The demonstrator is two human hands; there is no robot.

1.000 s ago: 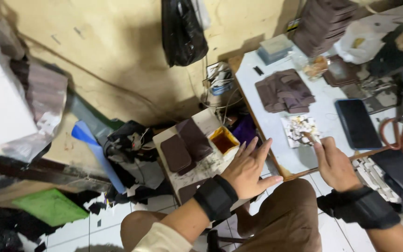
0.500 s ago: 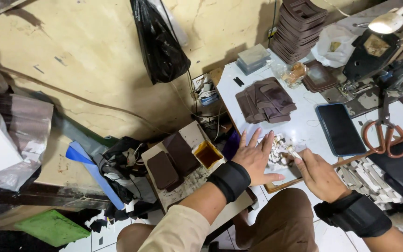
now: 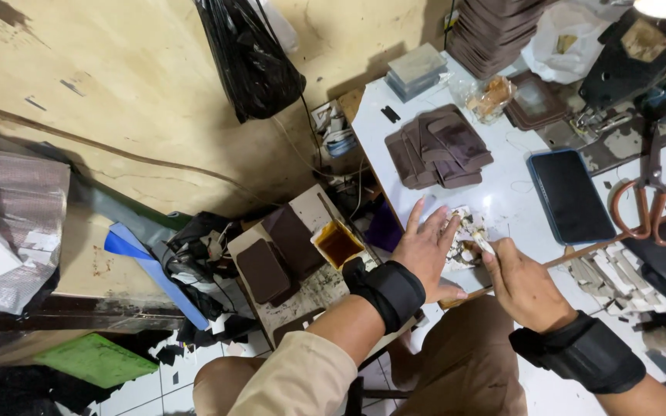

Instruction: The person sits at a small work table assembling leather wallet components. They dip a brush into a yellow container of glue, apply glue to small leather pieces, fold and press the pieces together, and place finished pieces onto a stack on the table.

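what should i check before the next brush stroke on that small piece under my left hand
1. Left hand flat on the small piece: ok.
2. Right hand grips the brush: ok.
3. Brush tip on the piece: ok.
4. Glue tub open on the side stand: ok.
5. Phone apart from the work spot: ok.
6. Glue load on the bristles: cannot tell.

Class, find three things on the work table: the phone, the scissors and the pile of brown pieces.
phone [image 3: 571,196], head view, middle of its dark screen.
scissors [image 3: 651,208], head view, between the orange handle loops.
brown pieces [image 3: 438,146], head view, top of the pile.
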